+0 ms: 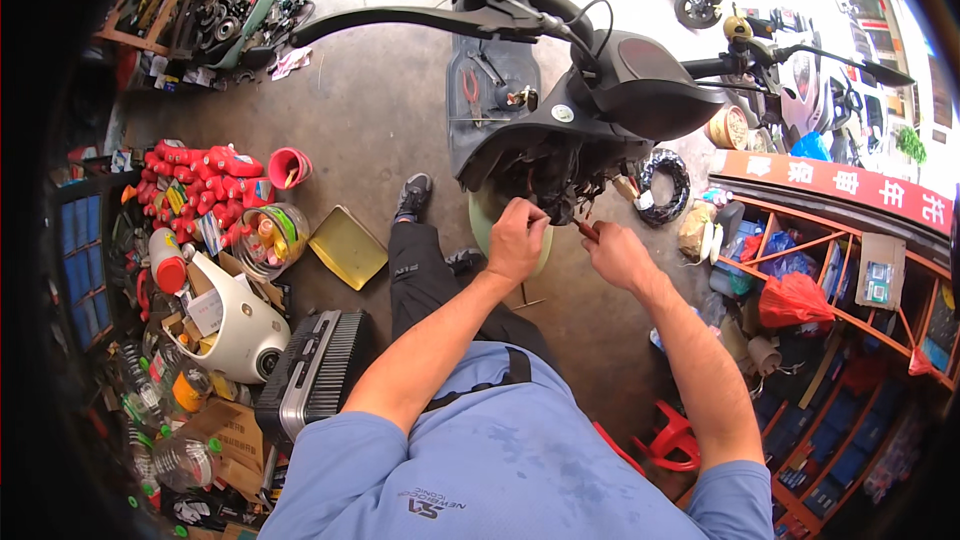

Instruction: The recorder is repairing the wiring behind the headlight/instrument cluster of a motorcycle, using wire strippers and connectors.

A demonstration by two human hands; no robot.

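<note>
In front of me stands a dark electric scooter (640,90), its front opened up so that a tangle of wires (572,172) shows below the handlebar. My left hand (517,242) is at the lower edge of this opening, its fingers pinched together; what they hold is too small to make out. Just to its right, my right hand (617,254) is closed round a thin tool with a reddish-brown handle (587,230), whose tip points at the wires. The tool's exact kind is unclear. A pale green front fender (482,223) shows behind my left hand.
On the scooter's footboard (462,70) lie red-handled pliers (470,86) and other tools. Left are red bottles (205,185), a yellowish tray (347,248), a white scooter panel (235,325) and a black case (312,370). Right are a tire (664,187), an orange shelf (850,240) and a red stool (668,437).
</note>
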